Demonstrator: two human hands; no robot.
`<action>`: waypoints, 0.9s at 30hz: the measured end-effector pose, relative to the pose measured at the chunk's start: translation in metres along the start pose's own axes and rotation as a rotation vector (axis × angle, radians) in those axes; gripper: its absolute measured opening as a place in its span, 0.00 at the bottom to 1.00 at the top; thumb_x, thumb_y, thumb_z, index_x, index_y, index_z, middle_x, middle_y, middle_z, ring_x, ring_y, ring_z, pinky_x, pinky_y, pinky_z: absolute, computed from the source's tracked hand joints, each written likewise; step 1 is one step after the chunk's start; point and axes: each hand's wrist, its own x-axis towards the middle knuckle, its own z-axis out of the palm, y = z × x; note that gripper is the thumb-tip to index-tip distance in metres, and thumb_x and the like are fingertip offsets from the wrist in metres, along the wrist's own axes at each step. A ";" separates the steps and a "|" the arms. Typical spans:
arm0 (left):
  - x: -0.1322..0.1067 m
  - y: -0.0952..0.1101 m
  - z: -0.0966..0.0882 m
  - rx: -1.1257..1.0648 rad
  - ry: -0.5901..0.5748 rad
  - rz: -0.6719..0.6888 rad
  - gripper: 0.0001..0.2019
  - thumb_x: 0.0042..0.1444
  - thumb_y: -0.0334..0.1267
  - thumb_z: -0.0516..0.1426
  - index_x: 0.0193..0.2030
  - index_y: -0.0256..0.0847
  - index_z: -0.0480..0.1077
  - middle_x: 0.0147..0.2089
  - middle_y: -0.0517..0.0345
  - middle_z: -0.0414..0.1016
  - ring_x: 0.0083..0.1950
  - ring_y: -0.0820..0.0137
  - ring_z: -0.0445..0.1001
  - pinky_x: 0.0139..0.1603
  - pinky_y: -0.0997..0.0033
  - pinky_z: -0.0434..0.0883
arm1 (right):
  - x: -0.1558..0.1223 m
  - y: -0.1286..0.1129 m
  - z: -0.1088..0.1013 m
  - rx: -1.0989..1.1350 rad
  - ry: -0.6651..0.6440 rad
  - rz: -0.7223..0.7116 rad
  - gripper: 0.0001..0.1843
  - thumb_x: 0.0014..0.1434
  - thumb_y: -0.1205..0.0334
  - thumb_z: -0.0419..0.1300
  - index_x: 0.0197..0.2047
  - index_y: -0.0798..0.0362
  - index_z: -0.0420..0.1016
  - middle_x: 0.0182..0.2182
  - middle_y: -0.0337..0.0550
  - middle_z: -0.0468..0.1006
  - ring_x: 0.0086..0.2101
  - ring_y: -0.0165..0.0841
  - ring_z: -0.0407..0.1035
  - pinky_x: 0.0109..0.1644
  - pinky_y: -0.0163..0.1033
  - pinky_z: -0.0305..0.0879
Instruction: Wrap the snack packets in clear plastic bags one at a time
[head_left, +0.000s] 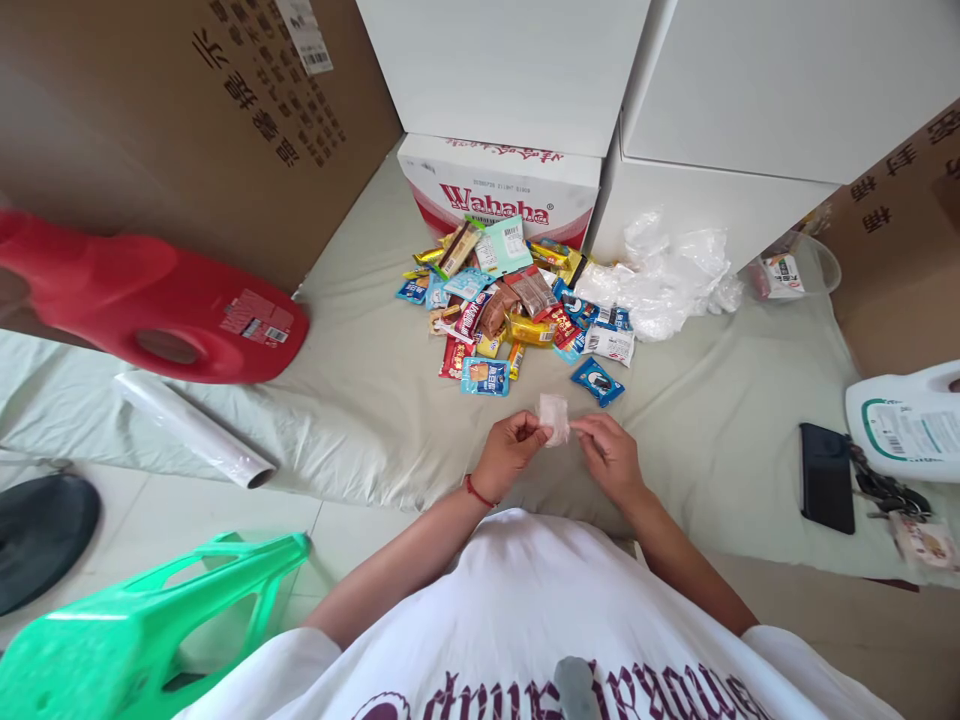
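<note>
My left hand (510,452) and my right hand (609,455) both pinch a small pale pink packet (555,417), one at each side, just above the pale cloth (360,400) in front of me. A red cord is tied around my left wrist. Beyond my hands lies a heap of colourful snack packets (517,300). One blue packet (597,381) sits apart at the heap's near right, closest to my right hand.
A Wahaha carton (499,190) and white boxes (712,90) stand behind the heap, with crumpled clear plastic (664,275) to the right. A red jug (150,300) and plastic-wrap roll (195,430) lie left, a green stool (142,630) near left. Phone (825,476), keys and white jug (907,420) lie right.
</note>
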 end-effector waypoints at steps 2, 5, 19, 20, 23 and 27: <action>-0.001 -0.004 0.000 0.076 0.025 0.089 0.19 0.49 0.53 0.67 0.29 0.40 0.68 0.25 0.65 0.67 0.26 0.77 0.61 0.29 0.74 0.58 | 0.000 -0.007 0.001 0.232 0.049 0.242 0.13 0.70 0.52 0.57 0.45 0.47 0.80 0.37 0.43 0.80 0.34 0.34 0.72 0.36 0.39 0.71; -0.004 -0.008 0.000 0.216 0.016 0.237 0.16 0.53 0.50 0.65 0.29 0.40 0.70 0.27 0.63 0.69 0.28 0.75 0.63 0.30 0.74 0.60 | 0.004 -0.017 0.006 0.507 -0.005 0.487 0.16 0.64 0.44 0.62 0.42 0.48 0.79 0.34 0.41 0.78 0.30 0.33 0.69 0.28 0.36 0.67; -0.002 -0.005 -0.024 -0.152 -0.133 0.070 0.23 0.58 0.59 0.62 0.31 0.41 0.63 0.24 0.66 0.63 0.26 0.77 0.59 0.30 0.73 0.58 | 0.025 -0.024 -0.012 0.879 -0.101 0.685 0.14 0.53 0.50 0.69 0.31 0.50 0.73 0.25 0.36 0.68 0.26 0.29 0.60 0.31 0.35 0.61; -0.002 -0.003 -0.028 -0.193 -0.173 0.045 0.24 0.57 0.59 0.63 0.31 0.41 0.63 0.25 0.66 0.63 0.25 0.78 0.58 0.30 0.73 0.58 | 0.027 -0.021 -0.018 0.995 -0.106 0.742 0.14 0.50 0.52 0.71 0.30 0.50 0.72 0.25 0.36 0.68 0.25 0.28 0.59 0.29 0.35 0.60; 0.001 -0.002 -0.033 -0.230 -0.224 0.008 0.24 0.54 0.60 0.65 0.31 0.41 0.64 0.27 0.65 0.65 0.26 0.78 0.61 0.30 0.74 0.59 | 0.026 -0.016 -0.026 1.134 -0.108 0.796 0.13 0.48 0.56 0.71 0.29 0.51 0.72 0.23 0.35 0.67 0.23 0.27 0.57 0.27 0.34 0.58; 0.003 -0.005 -0.033 -0.148 0.097 -0.020 0.28 0.51 0.63 0.65 0.25 0.41 0.62 0.22 0.67 0.60 0.22 0.79 0.57 0.24 0.75 0.52 | 0.017 -0.015 -0.019 0.911 0.031 0.589 0.09 0.56 0.55 0.67 0.30 0.50 0.73 0.28 0.37 0.70 0.27 0.29 0.64 0.32 0.36 0.65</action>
